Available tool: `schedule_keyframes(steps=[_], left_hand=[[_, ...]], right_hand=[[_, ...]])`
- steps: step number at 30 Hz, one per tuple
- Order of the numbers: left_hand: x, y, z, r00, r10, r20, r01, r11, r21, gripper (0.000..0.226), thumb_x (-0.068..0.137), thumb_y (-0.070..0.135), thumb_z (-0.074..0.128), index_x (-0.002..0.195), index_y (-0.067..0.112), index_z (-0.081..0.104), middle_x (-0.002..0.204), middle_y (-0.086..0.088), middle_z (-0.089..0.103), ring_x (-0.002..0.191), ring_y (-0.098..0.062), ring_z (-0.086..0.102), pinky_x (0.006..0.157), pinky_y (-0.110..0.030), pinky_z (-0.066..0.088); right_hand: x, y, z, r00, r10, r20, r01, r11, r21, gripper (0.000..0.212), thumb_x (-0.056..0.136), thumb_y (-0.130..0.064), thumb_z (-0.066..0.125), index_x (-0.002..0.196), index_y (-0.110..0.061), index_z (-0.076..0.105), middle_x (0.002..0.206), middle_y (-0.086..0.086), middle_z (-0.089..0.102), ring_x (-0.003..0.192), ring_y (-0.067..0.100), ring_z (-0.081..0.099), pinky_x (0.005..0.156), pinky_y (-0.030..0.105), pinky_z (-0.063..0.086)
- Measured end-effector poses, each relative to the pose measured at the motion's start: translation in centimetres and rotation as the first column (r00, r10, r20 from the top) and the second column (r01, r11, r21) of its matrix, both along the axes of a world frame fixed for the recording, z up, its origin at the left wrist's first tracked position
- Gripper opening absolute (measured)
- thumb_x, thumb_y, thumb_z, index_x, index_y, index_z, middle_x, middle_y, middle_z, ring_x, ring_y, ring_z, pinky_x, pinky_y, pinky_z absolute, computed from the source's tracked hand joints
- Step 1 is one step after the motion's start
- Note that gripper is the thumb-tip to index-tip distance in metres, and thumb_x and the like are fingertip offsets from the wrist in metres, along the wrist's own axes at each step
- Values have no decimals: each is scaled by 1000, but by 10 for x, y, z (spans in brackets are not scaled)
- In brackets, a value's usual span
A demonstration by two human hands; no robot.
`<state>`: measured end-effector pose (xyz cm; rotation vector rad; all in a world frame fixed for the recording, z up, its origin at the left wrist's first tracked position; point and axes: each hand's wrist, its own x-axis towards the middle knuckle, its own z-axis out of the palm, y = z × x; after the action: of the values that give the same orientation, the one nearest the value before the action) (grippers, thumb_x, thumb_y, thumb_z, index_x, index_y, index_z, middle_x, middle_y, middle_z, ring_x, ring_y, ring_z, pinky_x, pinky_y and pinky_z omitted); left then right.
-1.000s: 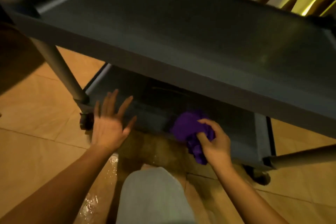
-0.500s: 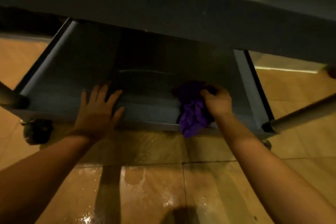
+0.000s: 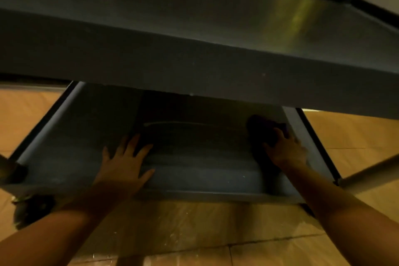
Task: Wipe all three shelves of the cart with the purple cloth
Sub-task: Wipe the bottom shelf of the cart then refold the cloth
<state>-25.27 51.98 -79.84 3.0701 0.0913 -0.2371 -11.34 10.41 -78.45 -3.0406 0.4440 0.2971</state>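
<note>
The right hand (image 3: pixel 286 150) gripped the soft, light purple cloth (image 3: pixel 260 129), bunched; the left hand (image 3: pixel 123 167) rested flat, fingers spread, on the bottom shelf (image 3: pixel 71 136).

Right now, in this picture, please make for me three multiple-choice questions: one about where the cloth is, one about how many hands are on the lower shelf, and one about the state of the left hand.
1. Where is the purple cloth?
A. On the floor tiles
B. On the lower shelf, near its right side
C. On the shelf above

2. How many hands are on the lower shelf?
A. None
B. One
C. Two

3. How is the left hand?
A. Flat, with the fingers spread
B. Curled round the cloth
C. Gripping a cart leg

Answers:
1 B: the cloth lies in shadow close to the shelf's right wall.
2 C: the left hand and the right hand both rest there.
3 A: its fingers are straight and apart on the shelf; the right hand grips the cloth.
</note>
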Motion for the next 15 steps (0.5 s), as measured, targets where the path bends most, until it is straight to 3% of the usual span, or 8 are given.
schedule_keyframes(steps=[4,8,11,15], left_hand=[[10,57,4,996,25,-85,-25,1000,-3,97,79,86,39,156,46,-5,168,0,-8,154,-27,-8,120,-63,2],[0,89,-10,984,100,-146,-110,992,-67,120,59,103,15,157,38,-7,168,-3,-12,153,-29,-11,121,-58,-1],[-5,83,-24,988,131,-84,-141,981,-134,131,48,105,-3,158,33,-4,168,-6,-11,153,-29,-13,121,-56,-5],[-7,83,-24,988,142,-55,-149,979,-139,135,47,105,0,159,29,-2,168,-7,-8,153,-32,-11,119,-56,-6]], right_hand=[[6,7,-20,960,-64,273,17,986,168,63,90,-47,61,147,-29,39,140,17,51,121,41,56,97,51,50],[22,43,-34,909,-164,382,76,969,234,38,94,-22,57,132,-20,57,126,19,62,106,43,65,80,50,52],[37,89,-36,910,-149,387,64,973,222,35,96,-21,51,128,-16,62,124,22,64,109,45,64,85,52,51],[33,196,-30,934,-19,356,-78,964,255,38,100,-25,49,137,-23,57,131,15,64,117,36,63,93,45,49]])
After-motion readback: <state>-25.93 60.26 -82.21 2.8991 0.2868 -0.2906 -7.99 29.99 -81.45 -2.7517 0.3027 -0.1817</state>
